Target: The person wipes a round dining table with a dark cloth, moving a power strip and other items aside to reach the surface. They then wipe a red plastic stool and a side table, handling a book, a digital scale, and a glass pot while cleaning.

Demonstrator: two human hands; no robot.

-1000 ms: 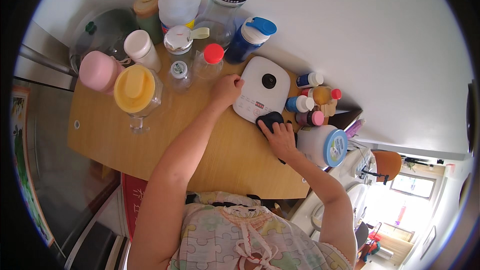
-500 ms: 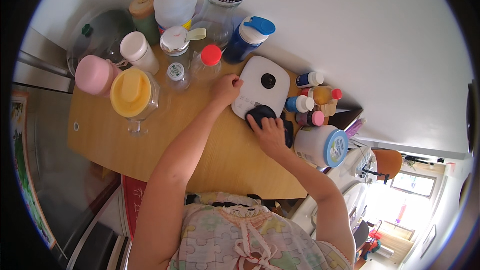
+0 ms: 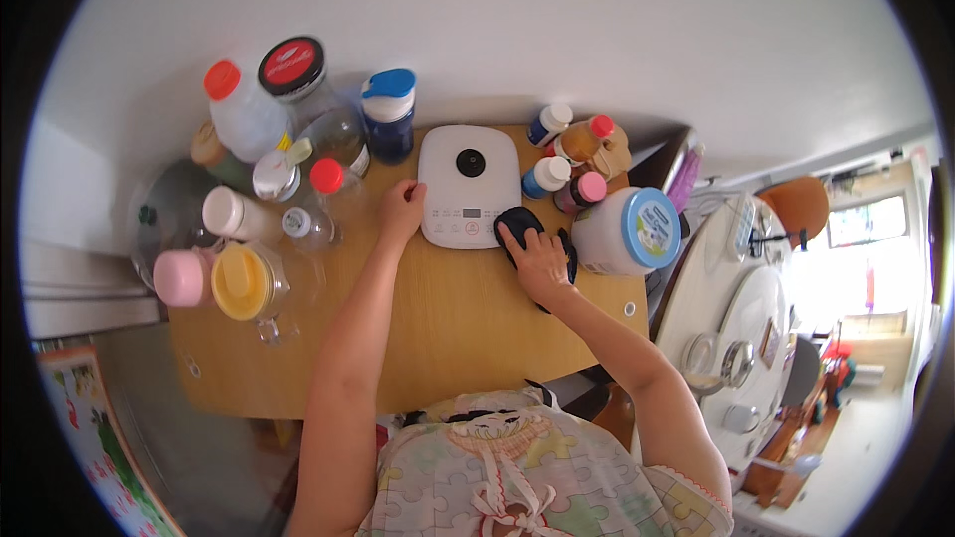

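In front of me a white, flat electric kettle base [image 3: 443,189] lies on the wooden table, with a round black connector on top and a control panel along its near edge. My left hand [image 3: 401,209] is closed, its curled fingertips at the base's left edge. My right hand [image 3: 542,267] holds a bunched black cloth [image 3: 512,229] against the near right corner. Part of that cloth is hidden under the fingers, and more black material shows beside the hand.
Several bottles and jars crowd the left, including a yellow-lidded pitcher [image 3: 239,283], a pink cup [image 3: 182,278] and a blue-lidded bottle [image 3: 388,119]. On the right stand small bottles [image 3: 545,177] and a large blue-lidded tub [image 3: 622,234]. A white wall [image 3: 477,30] rises behind.
My view has turned, so the table sits differently in the picture. The right hand and black cloth have shifted off the control panel to the base's corner, uncovering the display.
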